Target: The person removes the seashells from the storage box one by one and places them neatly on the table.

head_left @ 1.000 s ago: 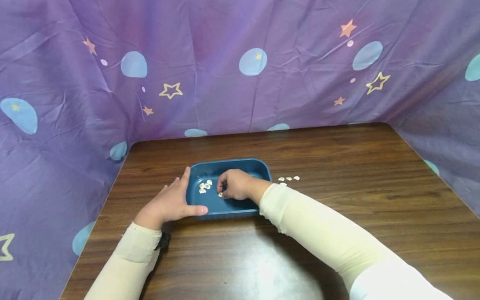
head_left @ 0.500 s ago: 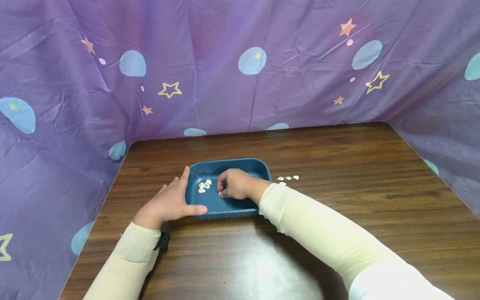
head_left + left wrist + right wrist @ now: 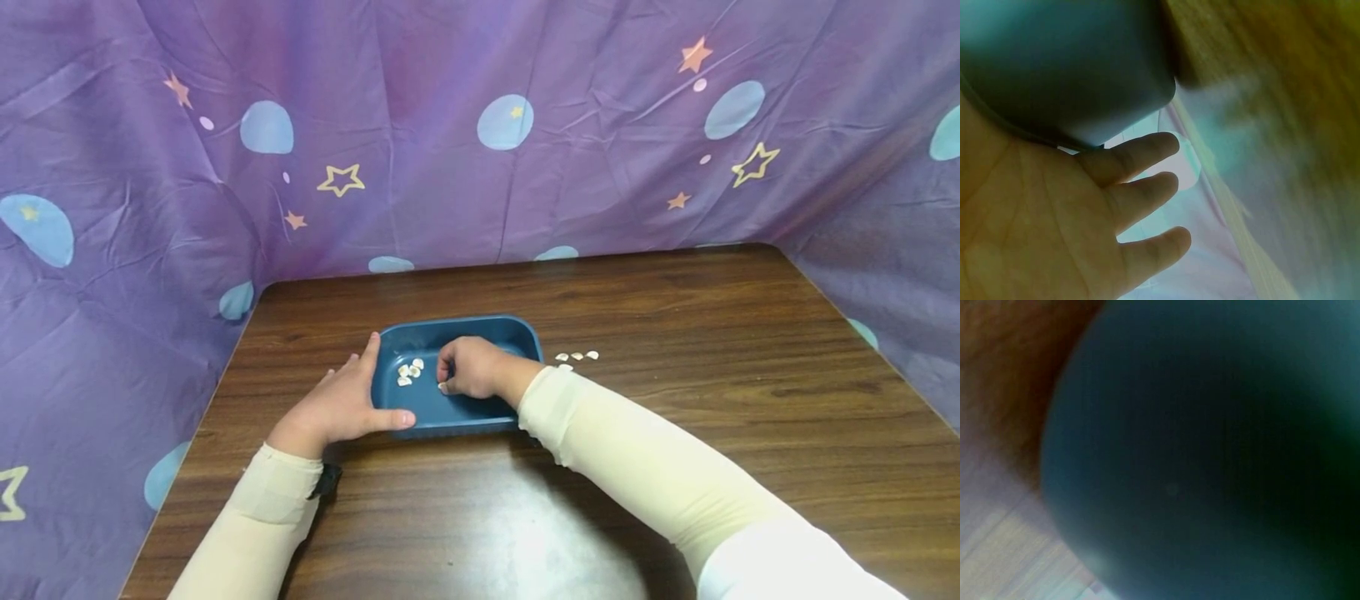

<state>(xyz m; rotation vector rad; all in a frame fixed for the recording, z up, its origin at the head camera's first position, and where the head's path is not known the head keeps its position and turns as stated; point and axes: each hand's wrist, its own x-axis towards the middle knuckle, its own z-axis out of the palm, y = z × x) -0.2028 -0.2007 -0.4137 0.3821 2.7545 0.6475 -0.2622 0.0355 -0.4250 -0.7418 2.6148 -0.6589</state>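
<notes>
A blue rectangular tray (image 3: 420, 414) sits on the wooden table. My left hand (image 3: 339, 406) spans its left end, thumb along the near rim and index finger at the far left corner. In the left wrist view, the other fingers (image 3: 1147, 203) lie straight beside the dark tray wall (image 3: 1085, 69). Inside the tray, my right hand (image 3: 472, 369) has curled fingers and pinches a small white shell-like piece (image 3: 442, 387), mostly hidden by the fingertips. Several similar pieces (image 3: 410, 372) lie clustered at the tray's left. Only the blurred tray (image 3: 1166, 450) fills most of the right wrist view.
Several more white pieces (image 3: 577, 356) lie on the table right of the tray, partly behind the right sleeve (image 3: 630, 458). The brown wooden table (image 3: 697, 317) reaches back to a purple patterned curtain (image 3: 420, 150), which also hangs at both sides.
Both hands and the tray keep nearly the same places. The pinched white piece shows less between the right fingertips than a second ago.
</notes>
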